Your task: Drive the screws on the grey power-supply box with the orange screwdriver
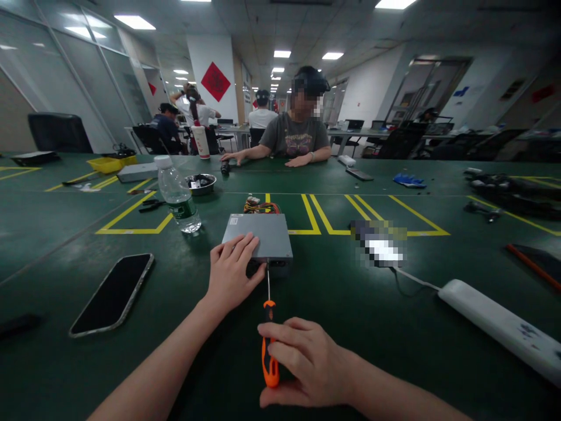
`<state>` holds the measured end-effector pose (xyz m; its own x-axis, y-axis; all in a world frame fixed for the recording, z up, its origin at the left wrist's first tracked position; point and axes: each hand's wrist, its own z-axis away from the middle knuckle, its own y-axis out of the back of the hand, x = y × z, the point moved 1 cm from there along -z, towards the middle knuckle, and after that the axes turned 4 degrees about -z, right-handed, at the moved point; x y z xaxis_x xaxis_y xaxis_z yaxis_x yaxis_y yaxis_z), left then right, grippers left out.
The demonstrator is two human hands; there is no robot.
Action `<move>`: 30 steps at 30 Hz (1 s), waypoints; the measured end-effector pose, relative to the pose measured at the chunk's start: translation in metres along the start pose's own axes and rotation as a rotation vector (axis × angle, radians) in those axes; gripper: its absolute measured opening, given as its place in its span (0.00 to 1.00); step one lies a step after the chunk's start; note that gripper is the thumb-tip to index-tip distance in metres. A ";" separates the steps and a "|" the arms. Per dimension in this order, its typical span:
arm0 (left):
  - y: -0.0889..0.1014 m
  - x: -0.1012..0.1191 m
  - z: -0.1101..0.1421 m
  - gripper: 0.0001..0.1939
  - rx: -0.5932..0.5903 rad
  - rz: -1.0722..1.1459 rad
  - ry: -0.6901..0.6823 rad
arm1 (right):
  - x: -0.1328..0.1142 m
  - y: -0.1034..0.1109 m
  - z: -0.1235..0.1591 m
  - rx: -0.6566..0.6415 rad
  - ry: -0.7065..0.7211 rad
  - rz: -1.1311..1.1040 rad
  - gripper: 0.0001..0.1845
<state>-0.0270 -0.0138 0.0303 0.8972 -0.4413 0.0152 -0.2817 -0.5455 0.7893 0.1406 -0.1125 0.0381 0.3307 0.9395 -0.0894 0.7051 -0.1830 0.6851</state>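
A grey metal computer power supply [265, 231] lies flat on the green table, its bundle of coloured cables [263, 206] at the far side. My left hand [232, 272] grips its near left corner, fingers over the top and thumb against the front face. In my right hand [302, 362] is an orange and black screwdriver [270, 345], held between fingers and thumb. Its shaft points away from me, and the tip meets the near face of the power supply. The exact spot under the tip is too small to make out.
Left of the power supply stand a water bottle [177, 199] and a metal bowl [201, 183]; a phone [113, 295] lies nearer. A white power strip [499, 324] and its cable are on the right. Across the table sits a person [295, 131], arms on the tabletop.
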 end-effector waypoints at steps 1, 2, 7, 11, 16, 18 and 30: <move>0.000 0.000 0.000 0.23 0.002 0.001 -0.001 | -0.001 0.001 -0.001 -0.028 0.016 0.008 0.19; 0.001 0.000 0.000 0.23 0.003 0.002 -0.001 | -0.002 0.001 -0.003 -0.060 0.034 0.023 0.18; 0.003 0.000 -0.001 0.22 0.007 0.019 -0.003 | -0.011 0.000 -0.003 -0.194 -0.007 0.140 0.15; 0.002 0.000 0.000 0.22 0.026 0.029 -0.001 | -0.025 -0.003 -0.003 -0.047 -0.151 0.144 0.14; 0.001 -0.001 0.000 0.22 0.024 0.039 -0.006 | -0.042 -0.007 -0.004 0.072 -0.329 0.204 0.10; 0.002 -0.001 0.000 0.22 0.018 0.041 -0.004 | -0.047 -0.011 -0.001 0.118 -0.384 0.188 0.12; 0.002 0.000 0.000 0.22 0.020 0.056 0.001 | -0.045 -0.032 0.007 0.275 -0.424 0.198 0.12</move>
<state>-0.0279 -0.0145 0.0318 0.8805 -0.4703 0.0596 -0.3377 -0.5341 0.7750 0.1080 -0.1515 0.0152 0.6582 0.6903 -0.3005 0.7228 -0.4677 0.5088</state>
